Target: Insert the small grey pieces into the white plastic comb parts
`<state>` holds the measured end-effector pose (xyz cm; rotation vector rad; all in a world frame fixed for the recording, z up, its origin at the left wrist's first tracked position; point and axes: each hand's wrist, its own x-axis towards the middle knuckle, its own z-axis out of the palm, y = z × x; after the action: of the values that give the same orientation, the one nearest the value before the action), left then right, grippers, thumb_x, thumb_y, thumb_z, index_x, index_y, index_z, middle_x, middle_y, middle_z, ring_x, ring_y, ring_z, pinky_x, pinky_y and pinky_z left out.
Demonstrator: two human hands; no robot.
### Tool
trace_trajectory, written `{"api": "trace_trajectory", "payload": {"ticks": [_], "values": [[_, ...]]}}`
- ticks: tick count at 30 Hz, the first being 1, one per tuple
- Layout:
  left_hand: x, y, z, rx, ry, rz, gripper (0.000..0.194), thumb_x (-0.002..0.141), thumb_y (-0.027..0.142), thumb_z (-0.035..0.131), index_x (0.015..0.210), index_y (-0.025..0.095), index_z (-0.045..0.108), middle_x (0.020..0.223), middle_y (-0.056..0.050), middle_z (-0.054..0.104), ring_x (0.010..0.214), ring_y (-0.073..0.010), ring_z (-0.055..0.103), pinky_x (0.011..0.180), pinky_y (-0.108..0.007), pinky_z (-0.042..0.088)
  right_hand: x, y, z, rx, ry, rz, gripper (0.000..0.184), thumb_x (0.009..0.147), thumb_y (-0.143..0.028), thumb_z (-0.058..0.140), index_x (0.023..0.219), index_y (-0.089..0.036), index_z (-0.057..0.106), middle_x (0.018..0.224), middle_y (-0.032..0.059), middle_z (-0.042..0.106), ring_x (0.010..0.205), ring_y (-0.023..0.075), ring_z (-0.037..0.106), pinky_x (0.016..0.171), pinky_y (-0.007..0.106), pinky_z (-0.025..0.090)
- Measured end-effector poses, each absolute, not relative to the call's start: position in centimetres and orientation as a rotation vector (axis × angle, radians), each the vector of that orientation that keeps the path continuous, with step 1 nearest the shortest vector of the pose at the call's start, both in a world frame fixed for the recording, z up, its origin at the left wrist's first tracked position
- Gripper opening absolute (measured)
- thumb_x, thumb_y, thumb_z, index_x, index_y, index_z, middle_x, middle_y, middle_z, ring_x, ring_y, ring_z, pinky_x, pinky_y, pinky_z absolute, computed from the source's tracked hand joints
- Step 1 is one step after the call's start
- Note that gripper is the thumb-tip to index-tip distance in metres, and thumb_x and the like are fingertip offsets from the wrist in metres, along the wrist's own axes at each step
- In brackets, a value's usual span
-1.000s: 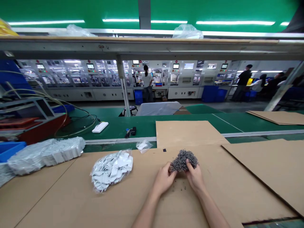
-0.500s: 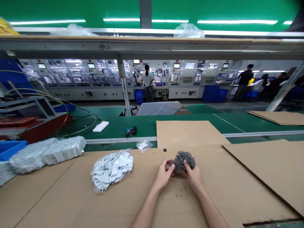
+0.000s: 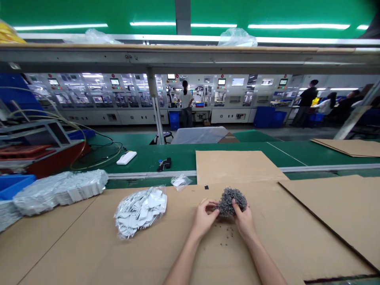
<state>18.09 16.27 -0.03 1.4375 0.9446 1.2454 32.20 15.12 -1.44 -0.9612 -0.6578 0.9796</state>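
Note:
A heap of tiny dark grey parts (image 3: pixel 232 199) lies on the brown cardboard sheet (image 3: pixel 166 253) in front of me. My right hand (image 3: pixel 244 221) cups the heap from the near right side, its fingers curled against the parts. My left hand (image 3: pixel 204 217) sits at the heap's left edge, fingertips pinched together on a few of the small parts. Several loose grey bits (image 3: pixel 227 231) are scattered on the cardboard between my wrists.
A clear bag of white pieces (image 3: pixel 139 210) lies to the left, with a longer bag (image 3: pixel 61 190) further left and a small bag (image 3: pixel 179 181) at the cardboard's far edge. Beyond runs a green conveyor (image 3: pixel 166 157) with a white device (image 3: pixel 126 157). People stand at machines behind.
The heap has been gathered tighter and both hands have shifted slightly forward. My left fingers have gone from lying against the pile to a pinch at its left edge.

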Motion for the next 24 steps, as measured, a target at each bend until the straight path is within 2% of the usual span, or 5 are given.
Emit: {"api": "trace_trajectory", "payload": {"ticks": [6, 11, 18, 21, 24], "values": [[17.9, 16.1, 0.2, 1.363, 0.965, 1.279, 0.023, 0.074, 0.037, 0.052, 0.073, 0.014, 0.057, 0.059, 0.000, 0.055, 0.052, -0.0105, 0.050, 0.049, -0.019, 0.041, 32.2, 14.9, -0.6, -0.854, -0.555, 1.075, 0.040, 0.066, -0.037, 0.064, 0.101, -0.023, 0.051, 0.095, 0.0034, 0.063, 0.083, 0.0215, 0.059, 0.071, 0.037, 0.049], [18.2, 16.0, 0.3, 1.244, 0.807, 1.176, 0.043, 0.062, 0.035, 0.066, 0.098, 0.016, 0.053, 0.086, -0.005, 0.059, 0.064, -0.0128, 0.057, 0.057, -0.022, 0.047, 32.4, 15.0, -0.4, -0.847, -0.573, 1.055, 0.041, 0.067, -0.042, 0.060, 0.102, -0.023, 0.051, 0.098, 0.0039, 0.062, 0.086, 0.0222, 0.058, 0.071, 0.037, 0.049], [18.1, 16.8, -0.1, 1.195, 0.939, 1.279, 0.029, 0.071, 0.041, 0.055, 0.071, 0.013, 0.054, 0.050, 0.004, 0.048, 0.043, -0.0071, 0.048, 0.041, -0.015, 0.038, 32.4, 15.0, -1.4, -1.068, -0.667, 1.023, 0.045, 0.063, -0.039, 0.065, 0.101, -0.019, 0.051, 0.092, 0.0045, 0.064, 0.087, 0.0235, 0.058, 0.073, 0.035, 0.049], [17.9, 16.6, 0.3, 1.217, 0.902, 1.280, 0.028, 0.069, 0.037, 0.059, 0.084, 0.014, 0.056, 0.072, -0.002, 0.056, 0.062, -0.0102, 0.054, 0.052, -0.017, 0.043, 32.4, 15.0, -1.7, -1.100, -0.720, 1.001, 0.044, 0.064, -0.039, 0.064, 0.102, -0.021, 0.051, 0.094, 0.0032, 0.064, 0.092, 0.0228, 0.057, 0.076, 0.033, 0.048], [17.9, 16.2, 0.0, 1.236, 0.827, 1.131, 0.051, 0.056, 0.031, 0.072, 0.101, 0.017, 0.052, 0.094, -0.006, 0.055, 0.070, -0.0132, 0.057, 0.057, -0.020, 0.047, 32.6, 15.2, -1.8, -1.092, -0.670, 0.942, 0.047, 0.063, -0.042, 0.063, 0.103, -0.019, 0.053, 0.094, 0.0045, 0.065, 0.089, 0.0234, 0.058, 0.074, 0.034, 0.048]]}}
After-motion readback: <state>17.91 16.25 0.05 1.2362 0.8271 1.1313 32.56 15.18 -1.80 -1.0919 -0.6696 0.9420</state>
